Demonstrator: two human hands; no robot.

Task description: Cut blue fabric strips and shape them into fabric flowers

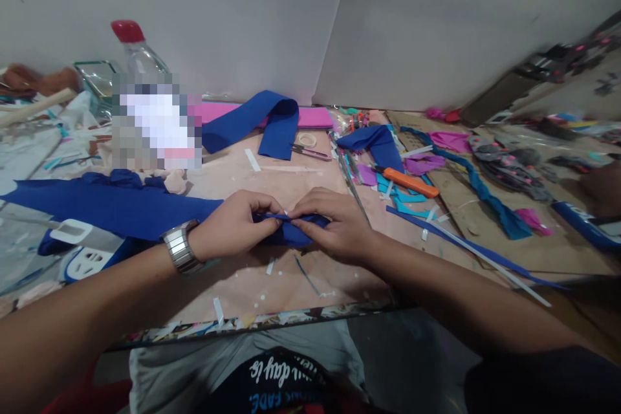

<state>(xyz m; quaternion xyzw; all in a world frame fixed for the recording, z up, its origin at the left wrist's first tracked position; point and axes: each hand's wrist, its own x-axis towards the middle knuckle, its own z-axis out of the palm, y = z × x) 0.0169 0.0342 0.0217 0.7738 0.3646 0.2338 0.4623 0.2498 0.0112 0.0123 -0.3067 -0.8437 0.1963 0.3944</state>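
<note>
Your left hand (242,223) and right hand (334,220) pinch the blue fabric (297,233), fingers closed | orange cutter (410,182) lies right, on scraps

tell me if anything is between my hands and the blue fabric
Nothing visible blocks them: the left hand and right hand both pinch the blue fabric. A small white bit shows near their fingertips, too small to identify.
</note>
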